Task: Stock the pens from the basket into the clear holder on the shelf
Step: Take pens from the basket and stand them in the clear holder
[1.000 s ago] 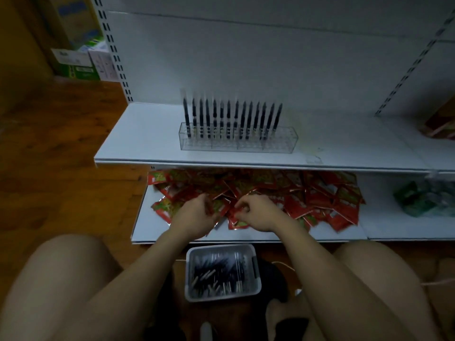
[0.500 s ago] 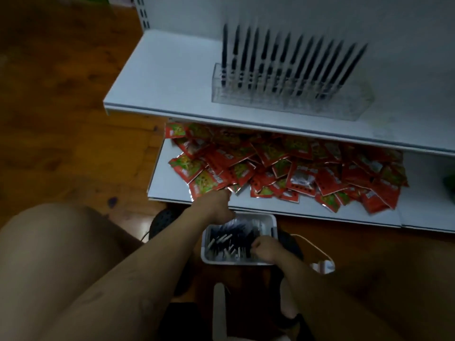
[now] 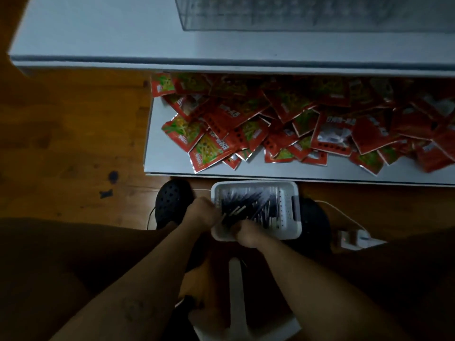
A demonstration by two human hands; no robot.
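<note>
A white basket (image 3: 296, 212) sits on the floor between my knees, holding several dark pens (image 3: 248, 201). My left hand (image 3: 200, 214) is at the basket's left rim and grips a few pens, whose light ends poke out to the right. My right hand (image 3: 246, 233) is inside the basket's near edge, fingers curled down around pens in the pile; its fingertips are hidden. On the upper shelf (image 3: 98, 33), at the top of the view, only the base of the clear holder (image 3: 307, 20) shows.
The lower shelf (image 3: 162, 158) juts out just beyond the basket and carries a heap of red snack packets (image 3: 283, 124). Black shoes (image 3: 172, 203) flank the basket. A white cable and plug block (image 3: 354, 238) lie right. A white stool (image 3: 236, 291) is under me.
My head has tipped further down, so the holder's pens have left the view. My left hand dropped from the lower shelf's edge into the basket. My right hand stays in the basket.
</note>
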